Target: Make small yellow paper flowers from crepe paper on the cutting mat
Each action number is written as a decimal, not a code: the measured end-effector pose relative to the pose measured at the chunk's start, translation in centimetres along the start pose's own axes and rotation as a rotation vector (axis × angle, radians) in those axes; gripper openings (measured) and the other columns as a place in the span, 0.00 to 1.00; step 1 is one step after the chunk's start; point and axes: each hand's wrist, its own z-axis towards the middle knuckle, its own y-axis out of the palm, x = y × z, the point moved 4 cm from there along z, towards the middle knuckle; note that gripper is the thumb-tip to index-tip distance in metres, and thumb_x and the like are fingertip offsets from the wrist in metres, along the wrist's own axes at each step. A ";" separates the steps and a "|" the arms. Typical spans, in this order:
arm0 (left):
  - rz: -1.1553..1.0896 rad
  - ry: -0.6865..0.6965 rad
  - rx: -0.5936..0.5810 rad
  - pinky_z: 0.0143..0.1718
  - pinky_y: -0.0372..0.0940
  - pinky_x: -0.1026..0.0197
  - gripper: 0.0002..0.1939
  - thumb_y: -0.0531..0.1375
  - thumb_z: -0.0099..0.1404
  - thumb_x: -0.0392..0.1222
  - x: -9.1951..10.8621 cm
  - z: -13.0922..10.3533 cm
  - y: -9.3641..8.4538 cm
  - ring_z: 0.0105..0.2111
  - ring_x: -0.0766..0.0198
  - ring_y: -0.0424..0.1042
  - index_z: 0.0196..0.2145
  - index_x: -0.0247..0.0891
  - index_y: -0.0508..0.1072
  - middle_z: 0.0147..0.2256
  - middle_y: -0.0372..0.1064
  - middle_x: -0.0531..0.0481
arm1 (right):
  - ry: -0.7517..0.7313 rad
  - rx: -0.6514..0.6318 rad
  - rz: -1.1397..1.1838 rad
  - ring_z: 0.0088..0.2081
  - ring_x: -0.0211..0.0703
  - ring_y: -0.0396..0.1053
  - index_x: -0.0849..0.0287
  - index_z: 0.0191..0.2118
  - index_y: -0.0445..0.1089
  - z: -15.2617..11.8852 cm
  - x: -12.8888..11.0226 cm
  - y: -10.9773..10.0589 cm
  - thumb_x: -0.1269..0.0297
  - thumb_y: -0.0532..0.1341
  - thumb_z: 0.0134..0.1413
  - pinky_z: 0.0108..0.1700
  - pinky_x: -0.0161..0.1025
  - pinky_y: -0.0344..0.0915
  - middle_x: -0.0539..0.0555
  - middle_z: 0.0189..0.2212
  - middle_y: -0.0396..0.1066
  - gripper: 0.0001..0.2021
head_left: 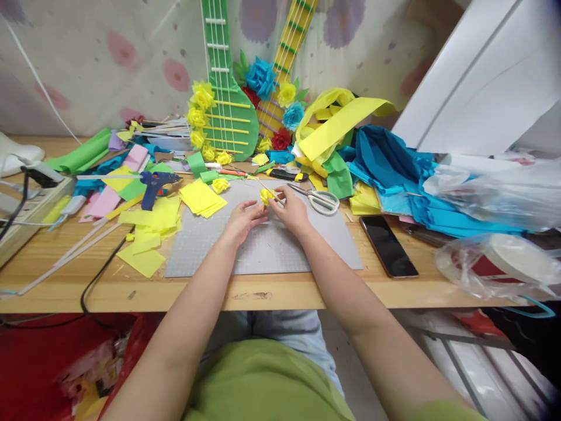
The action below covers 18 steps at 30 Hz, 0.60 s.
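Note:
A small yellow paper flower (265, 196) is between my hands, above the grey cutting mat (201, 251). My right hand (291, 211) pinches it, along with a thin wooden stick (262, 183) that slants up to the left. My left hand (243, 223) is beside the flower, fingers apart and curved towards it. White-handled scissors (323, 202) lie just right of my right hand. Left of my hands are a stack of yellow paper squares (202, 197) and a finished yellow paper flower (220, 185).
A blue glue gun (153, 186) stands at left among yellow paper scraps (146, 260). A green paper guitar (234, 117) and a yellow one (287, 52) lean at the back. Right are a phone (389, 245), blue crepe paper (385, 155) and a plastic-wrapped roll (508, 263).

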 end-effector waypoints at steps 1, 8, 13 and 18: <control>0.009 0.008 0.005 0.35 0.67 0.58 0.16 0.64 0.49 0.32 0.0 0.1 0.0 0.29 0.63 0.73 0.35 0.32 0.64 0.28 0.71 0.45 | -0.008 -0.002 0.000 0.32 0.41 0.68 0.55 0.46 0.61 0.0 -0.1 0.0 0.53 0.54 0.48 0.34 0.37 0.59 0.51 0.37 0.72 0.19; 0.031 0.038 0.001 0.36 0.68 0.57 0.14 0.63 0.51 0.32 0.1 0.2 -0.3 0.29 0.63 0.73 0.34 0.32 0.64 0.28 0.71 0.45 | -0.031 0.009 0.011 0.31 0.40 0.68 0.54 0.45 0.61 -0.1 0.1 0.1 0.52 0.54 0.49 0.32 0.36 0.58 0.50 0.36 0.72 0.18; 0.080 0.103 0.064 0.34 0.68 0.58 0.16 0.64 0.49 0.31 0.3 0.1 -0.7 0.28 0.64 0.73 0.35 0.33 0.63 0.27 0.70 0.47 | -0.031 0.001 -0.003 0.31 0.40 0.68 0.54 0.45 0.62 -0.2 -0.2 0.1 0.52 0.54 0.48 0.32 0.37 0.58 0.51 0.36 0.72 0.19; 0.082 0.115 0.110 0.33 0.68 0.57 0.14 0.62 0.50 0.31 0.3 0.3 -0.8 0.26 0.65 0.72 0.34 0.33 0.63 0.25 0.69 0.49 | -0.023 -0.008 -0.003 0.31 0.40 0.68 0.54 0.45 0.62 -0.2 -0.2 0.1 0.51 0.54 0.48 0.32 0.36 0.58 0.50 0.36 0.72 0.19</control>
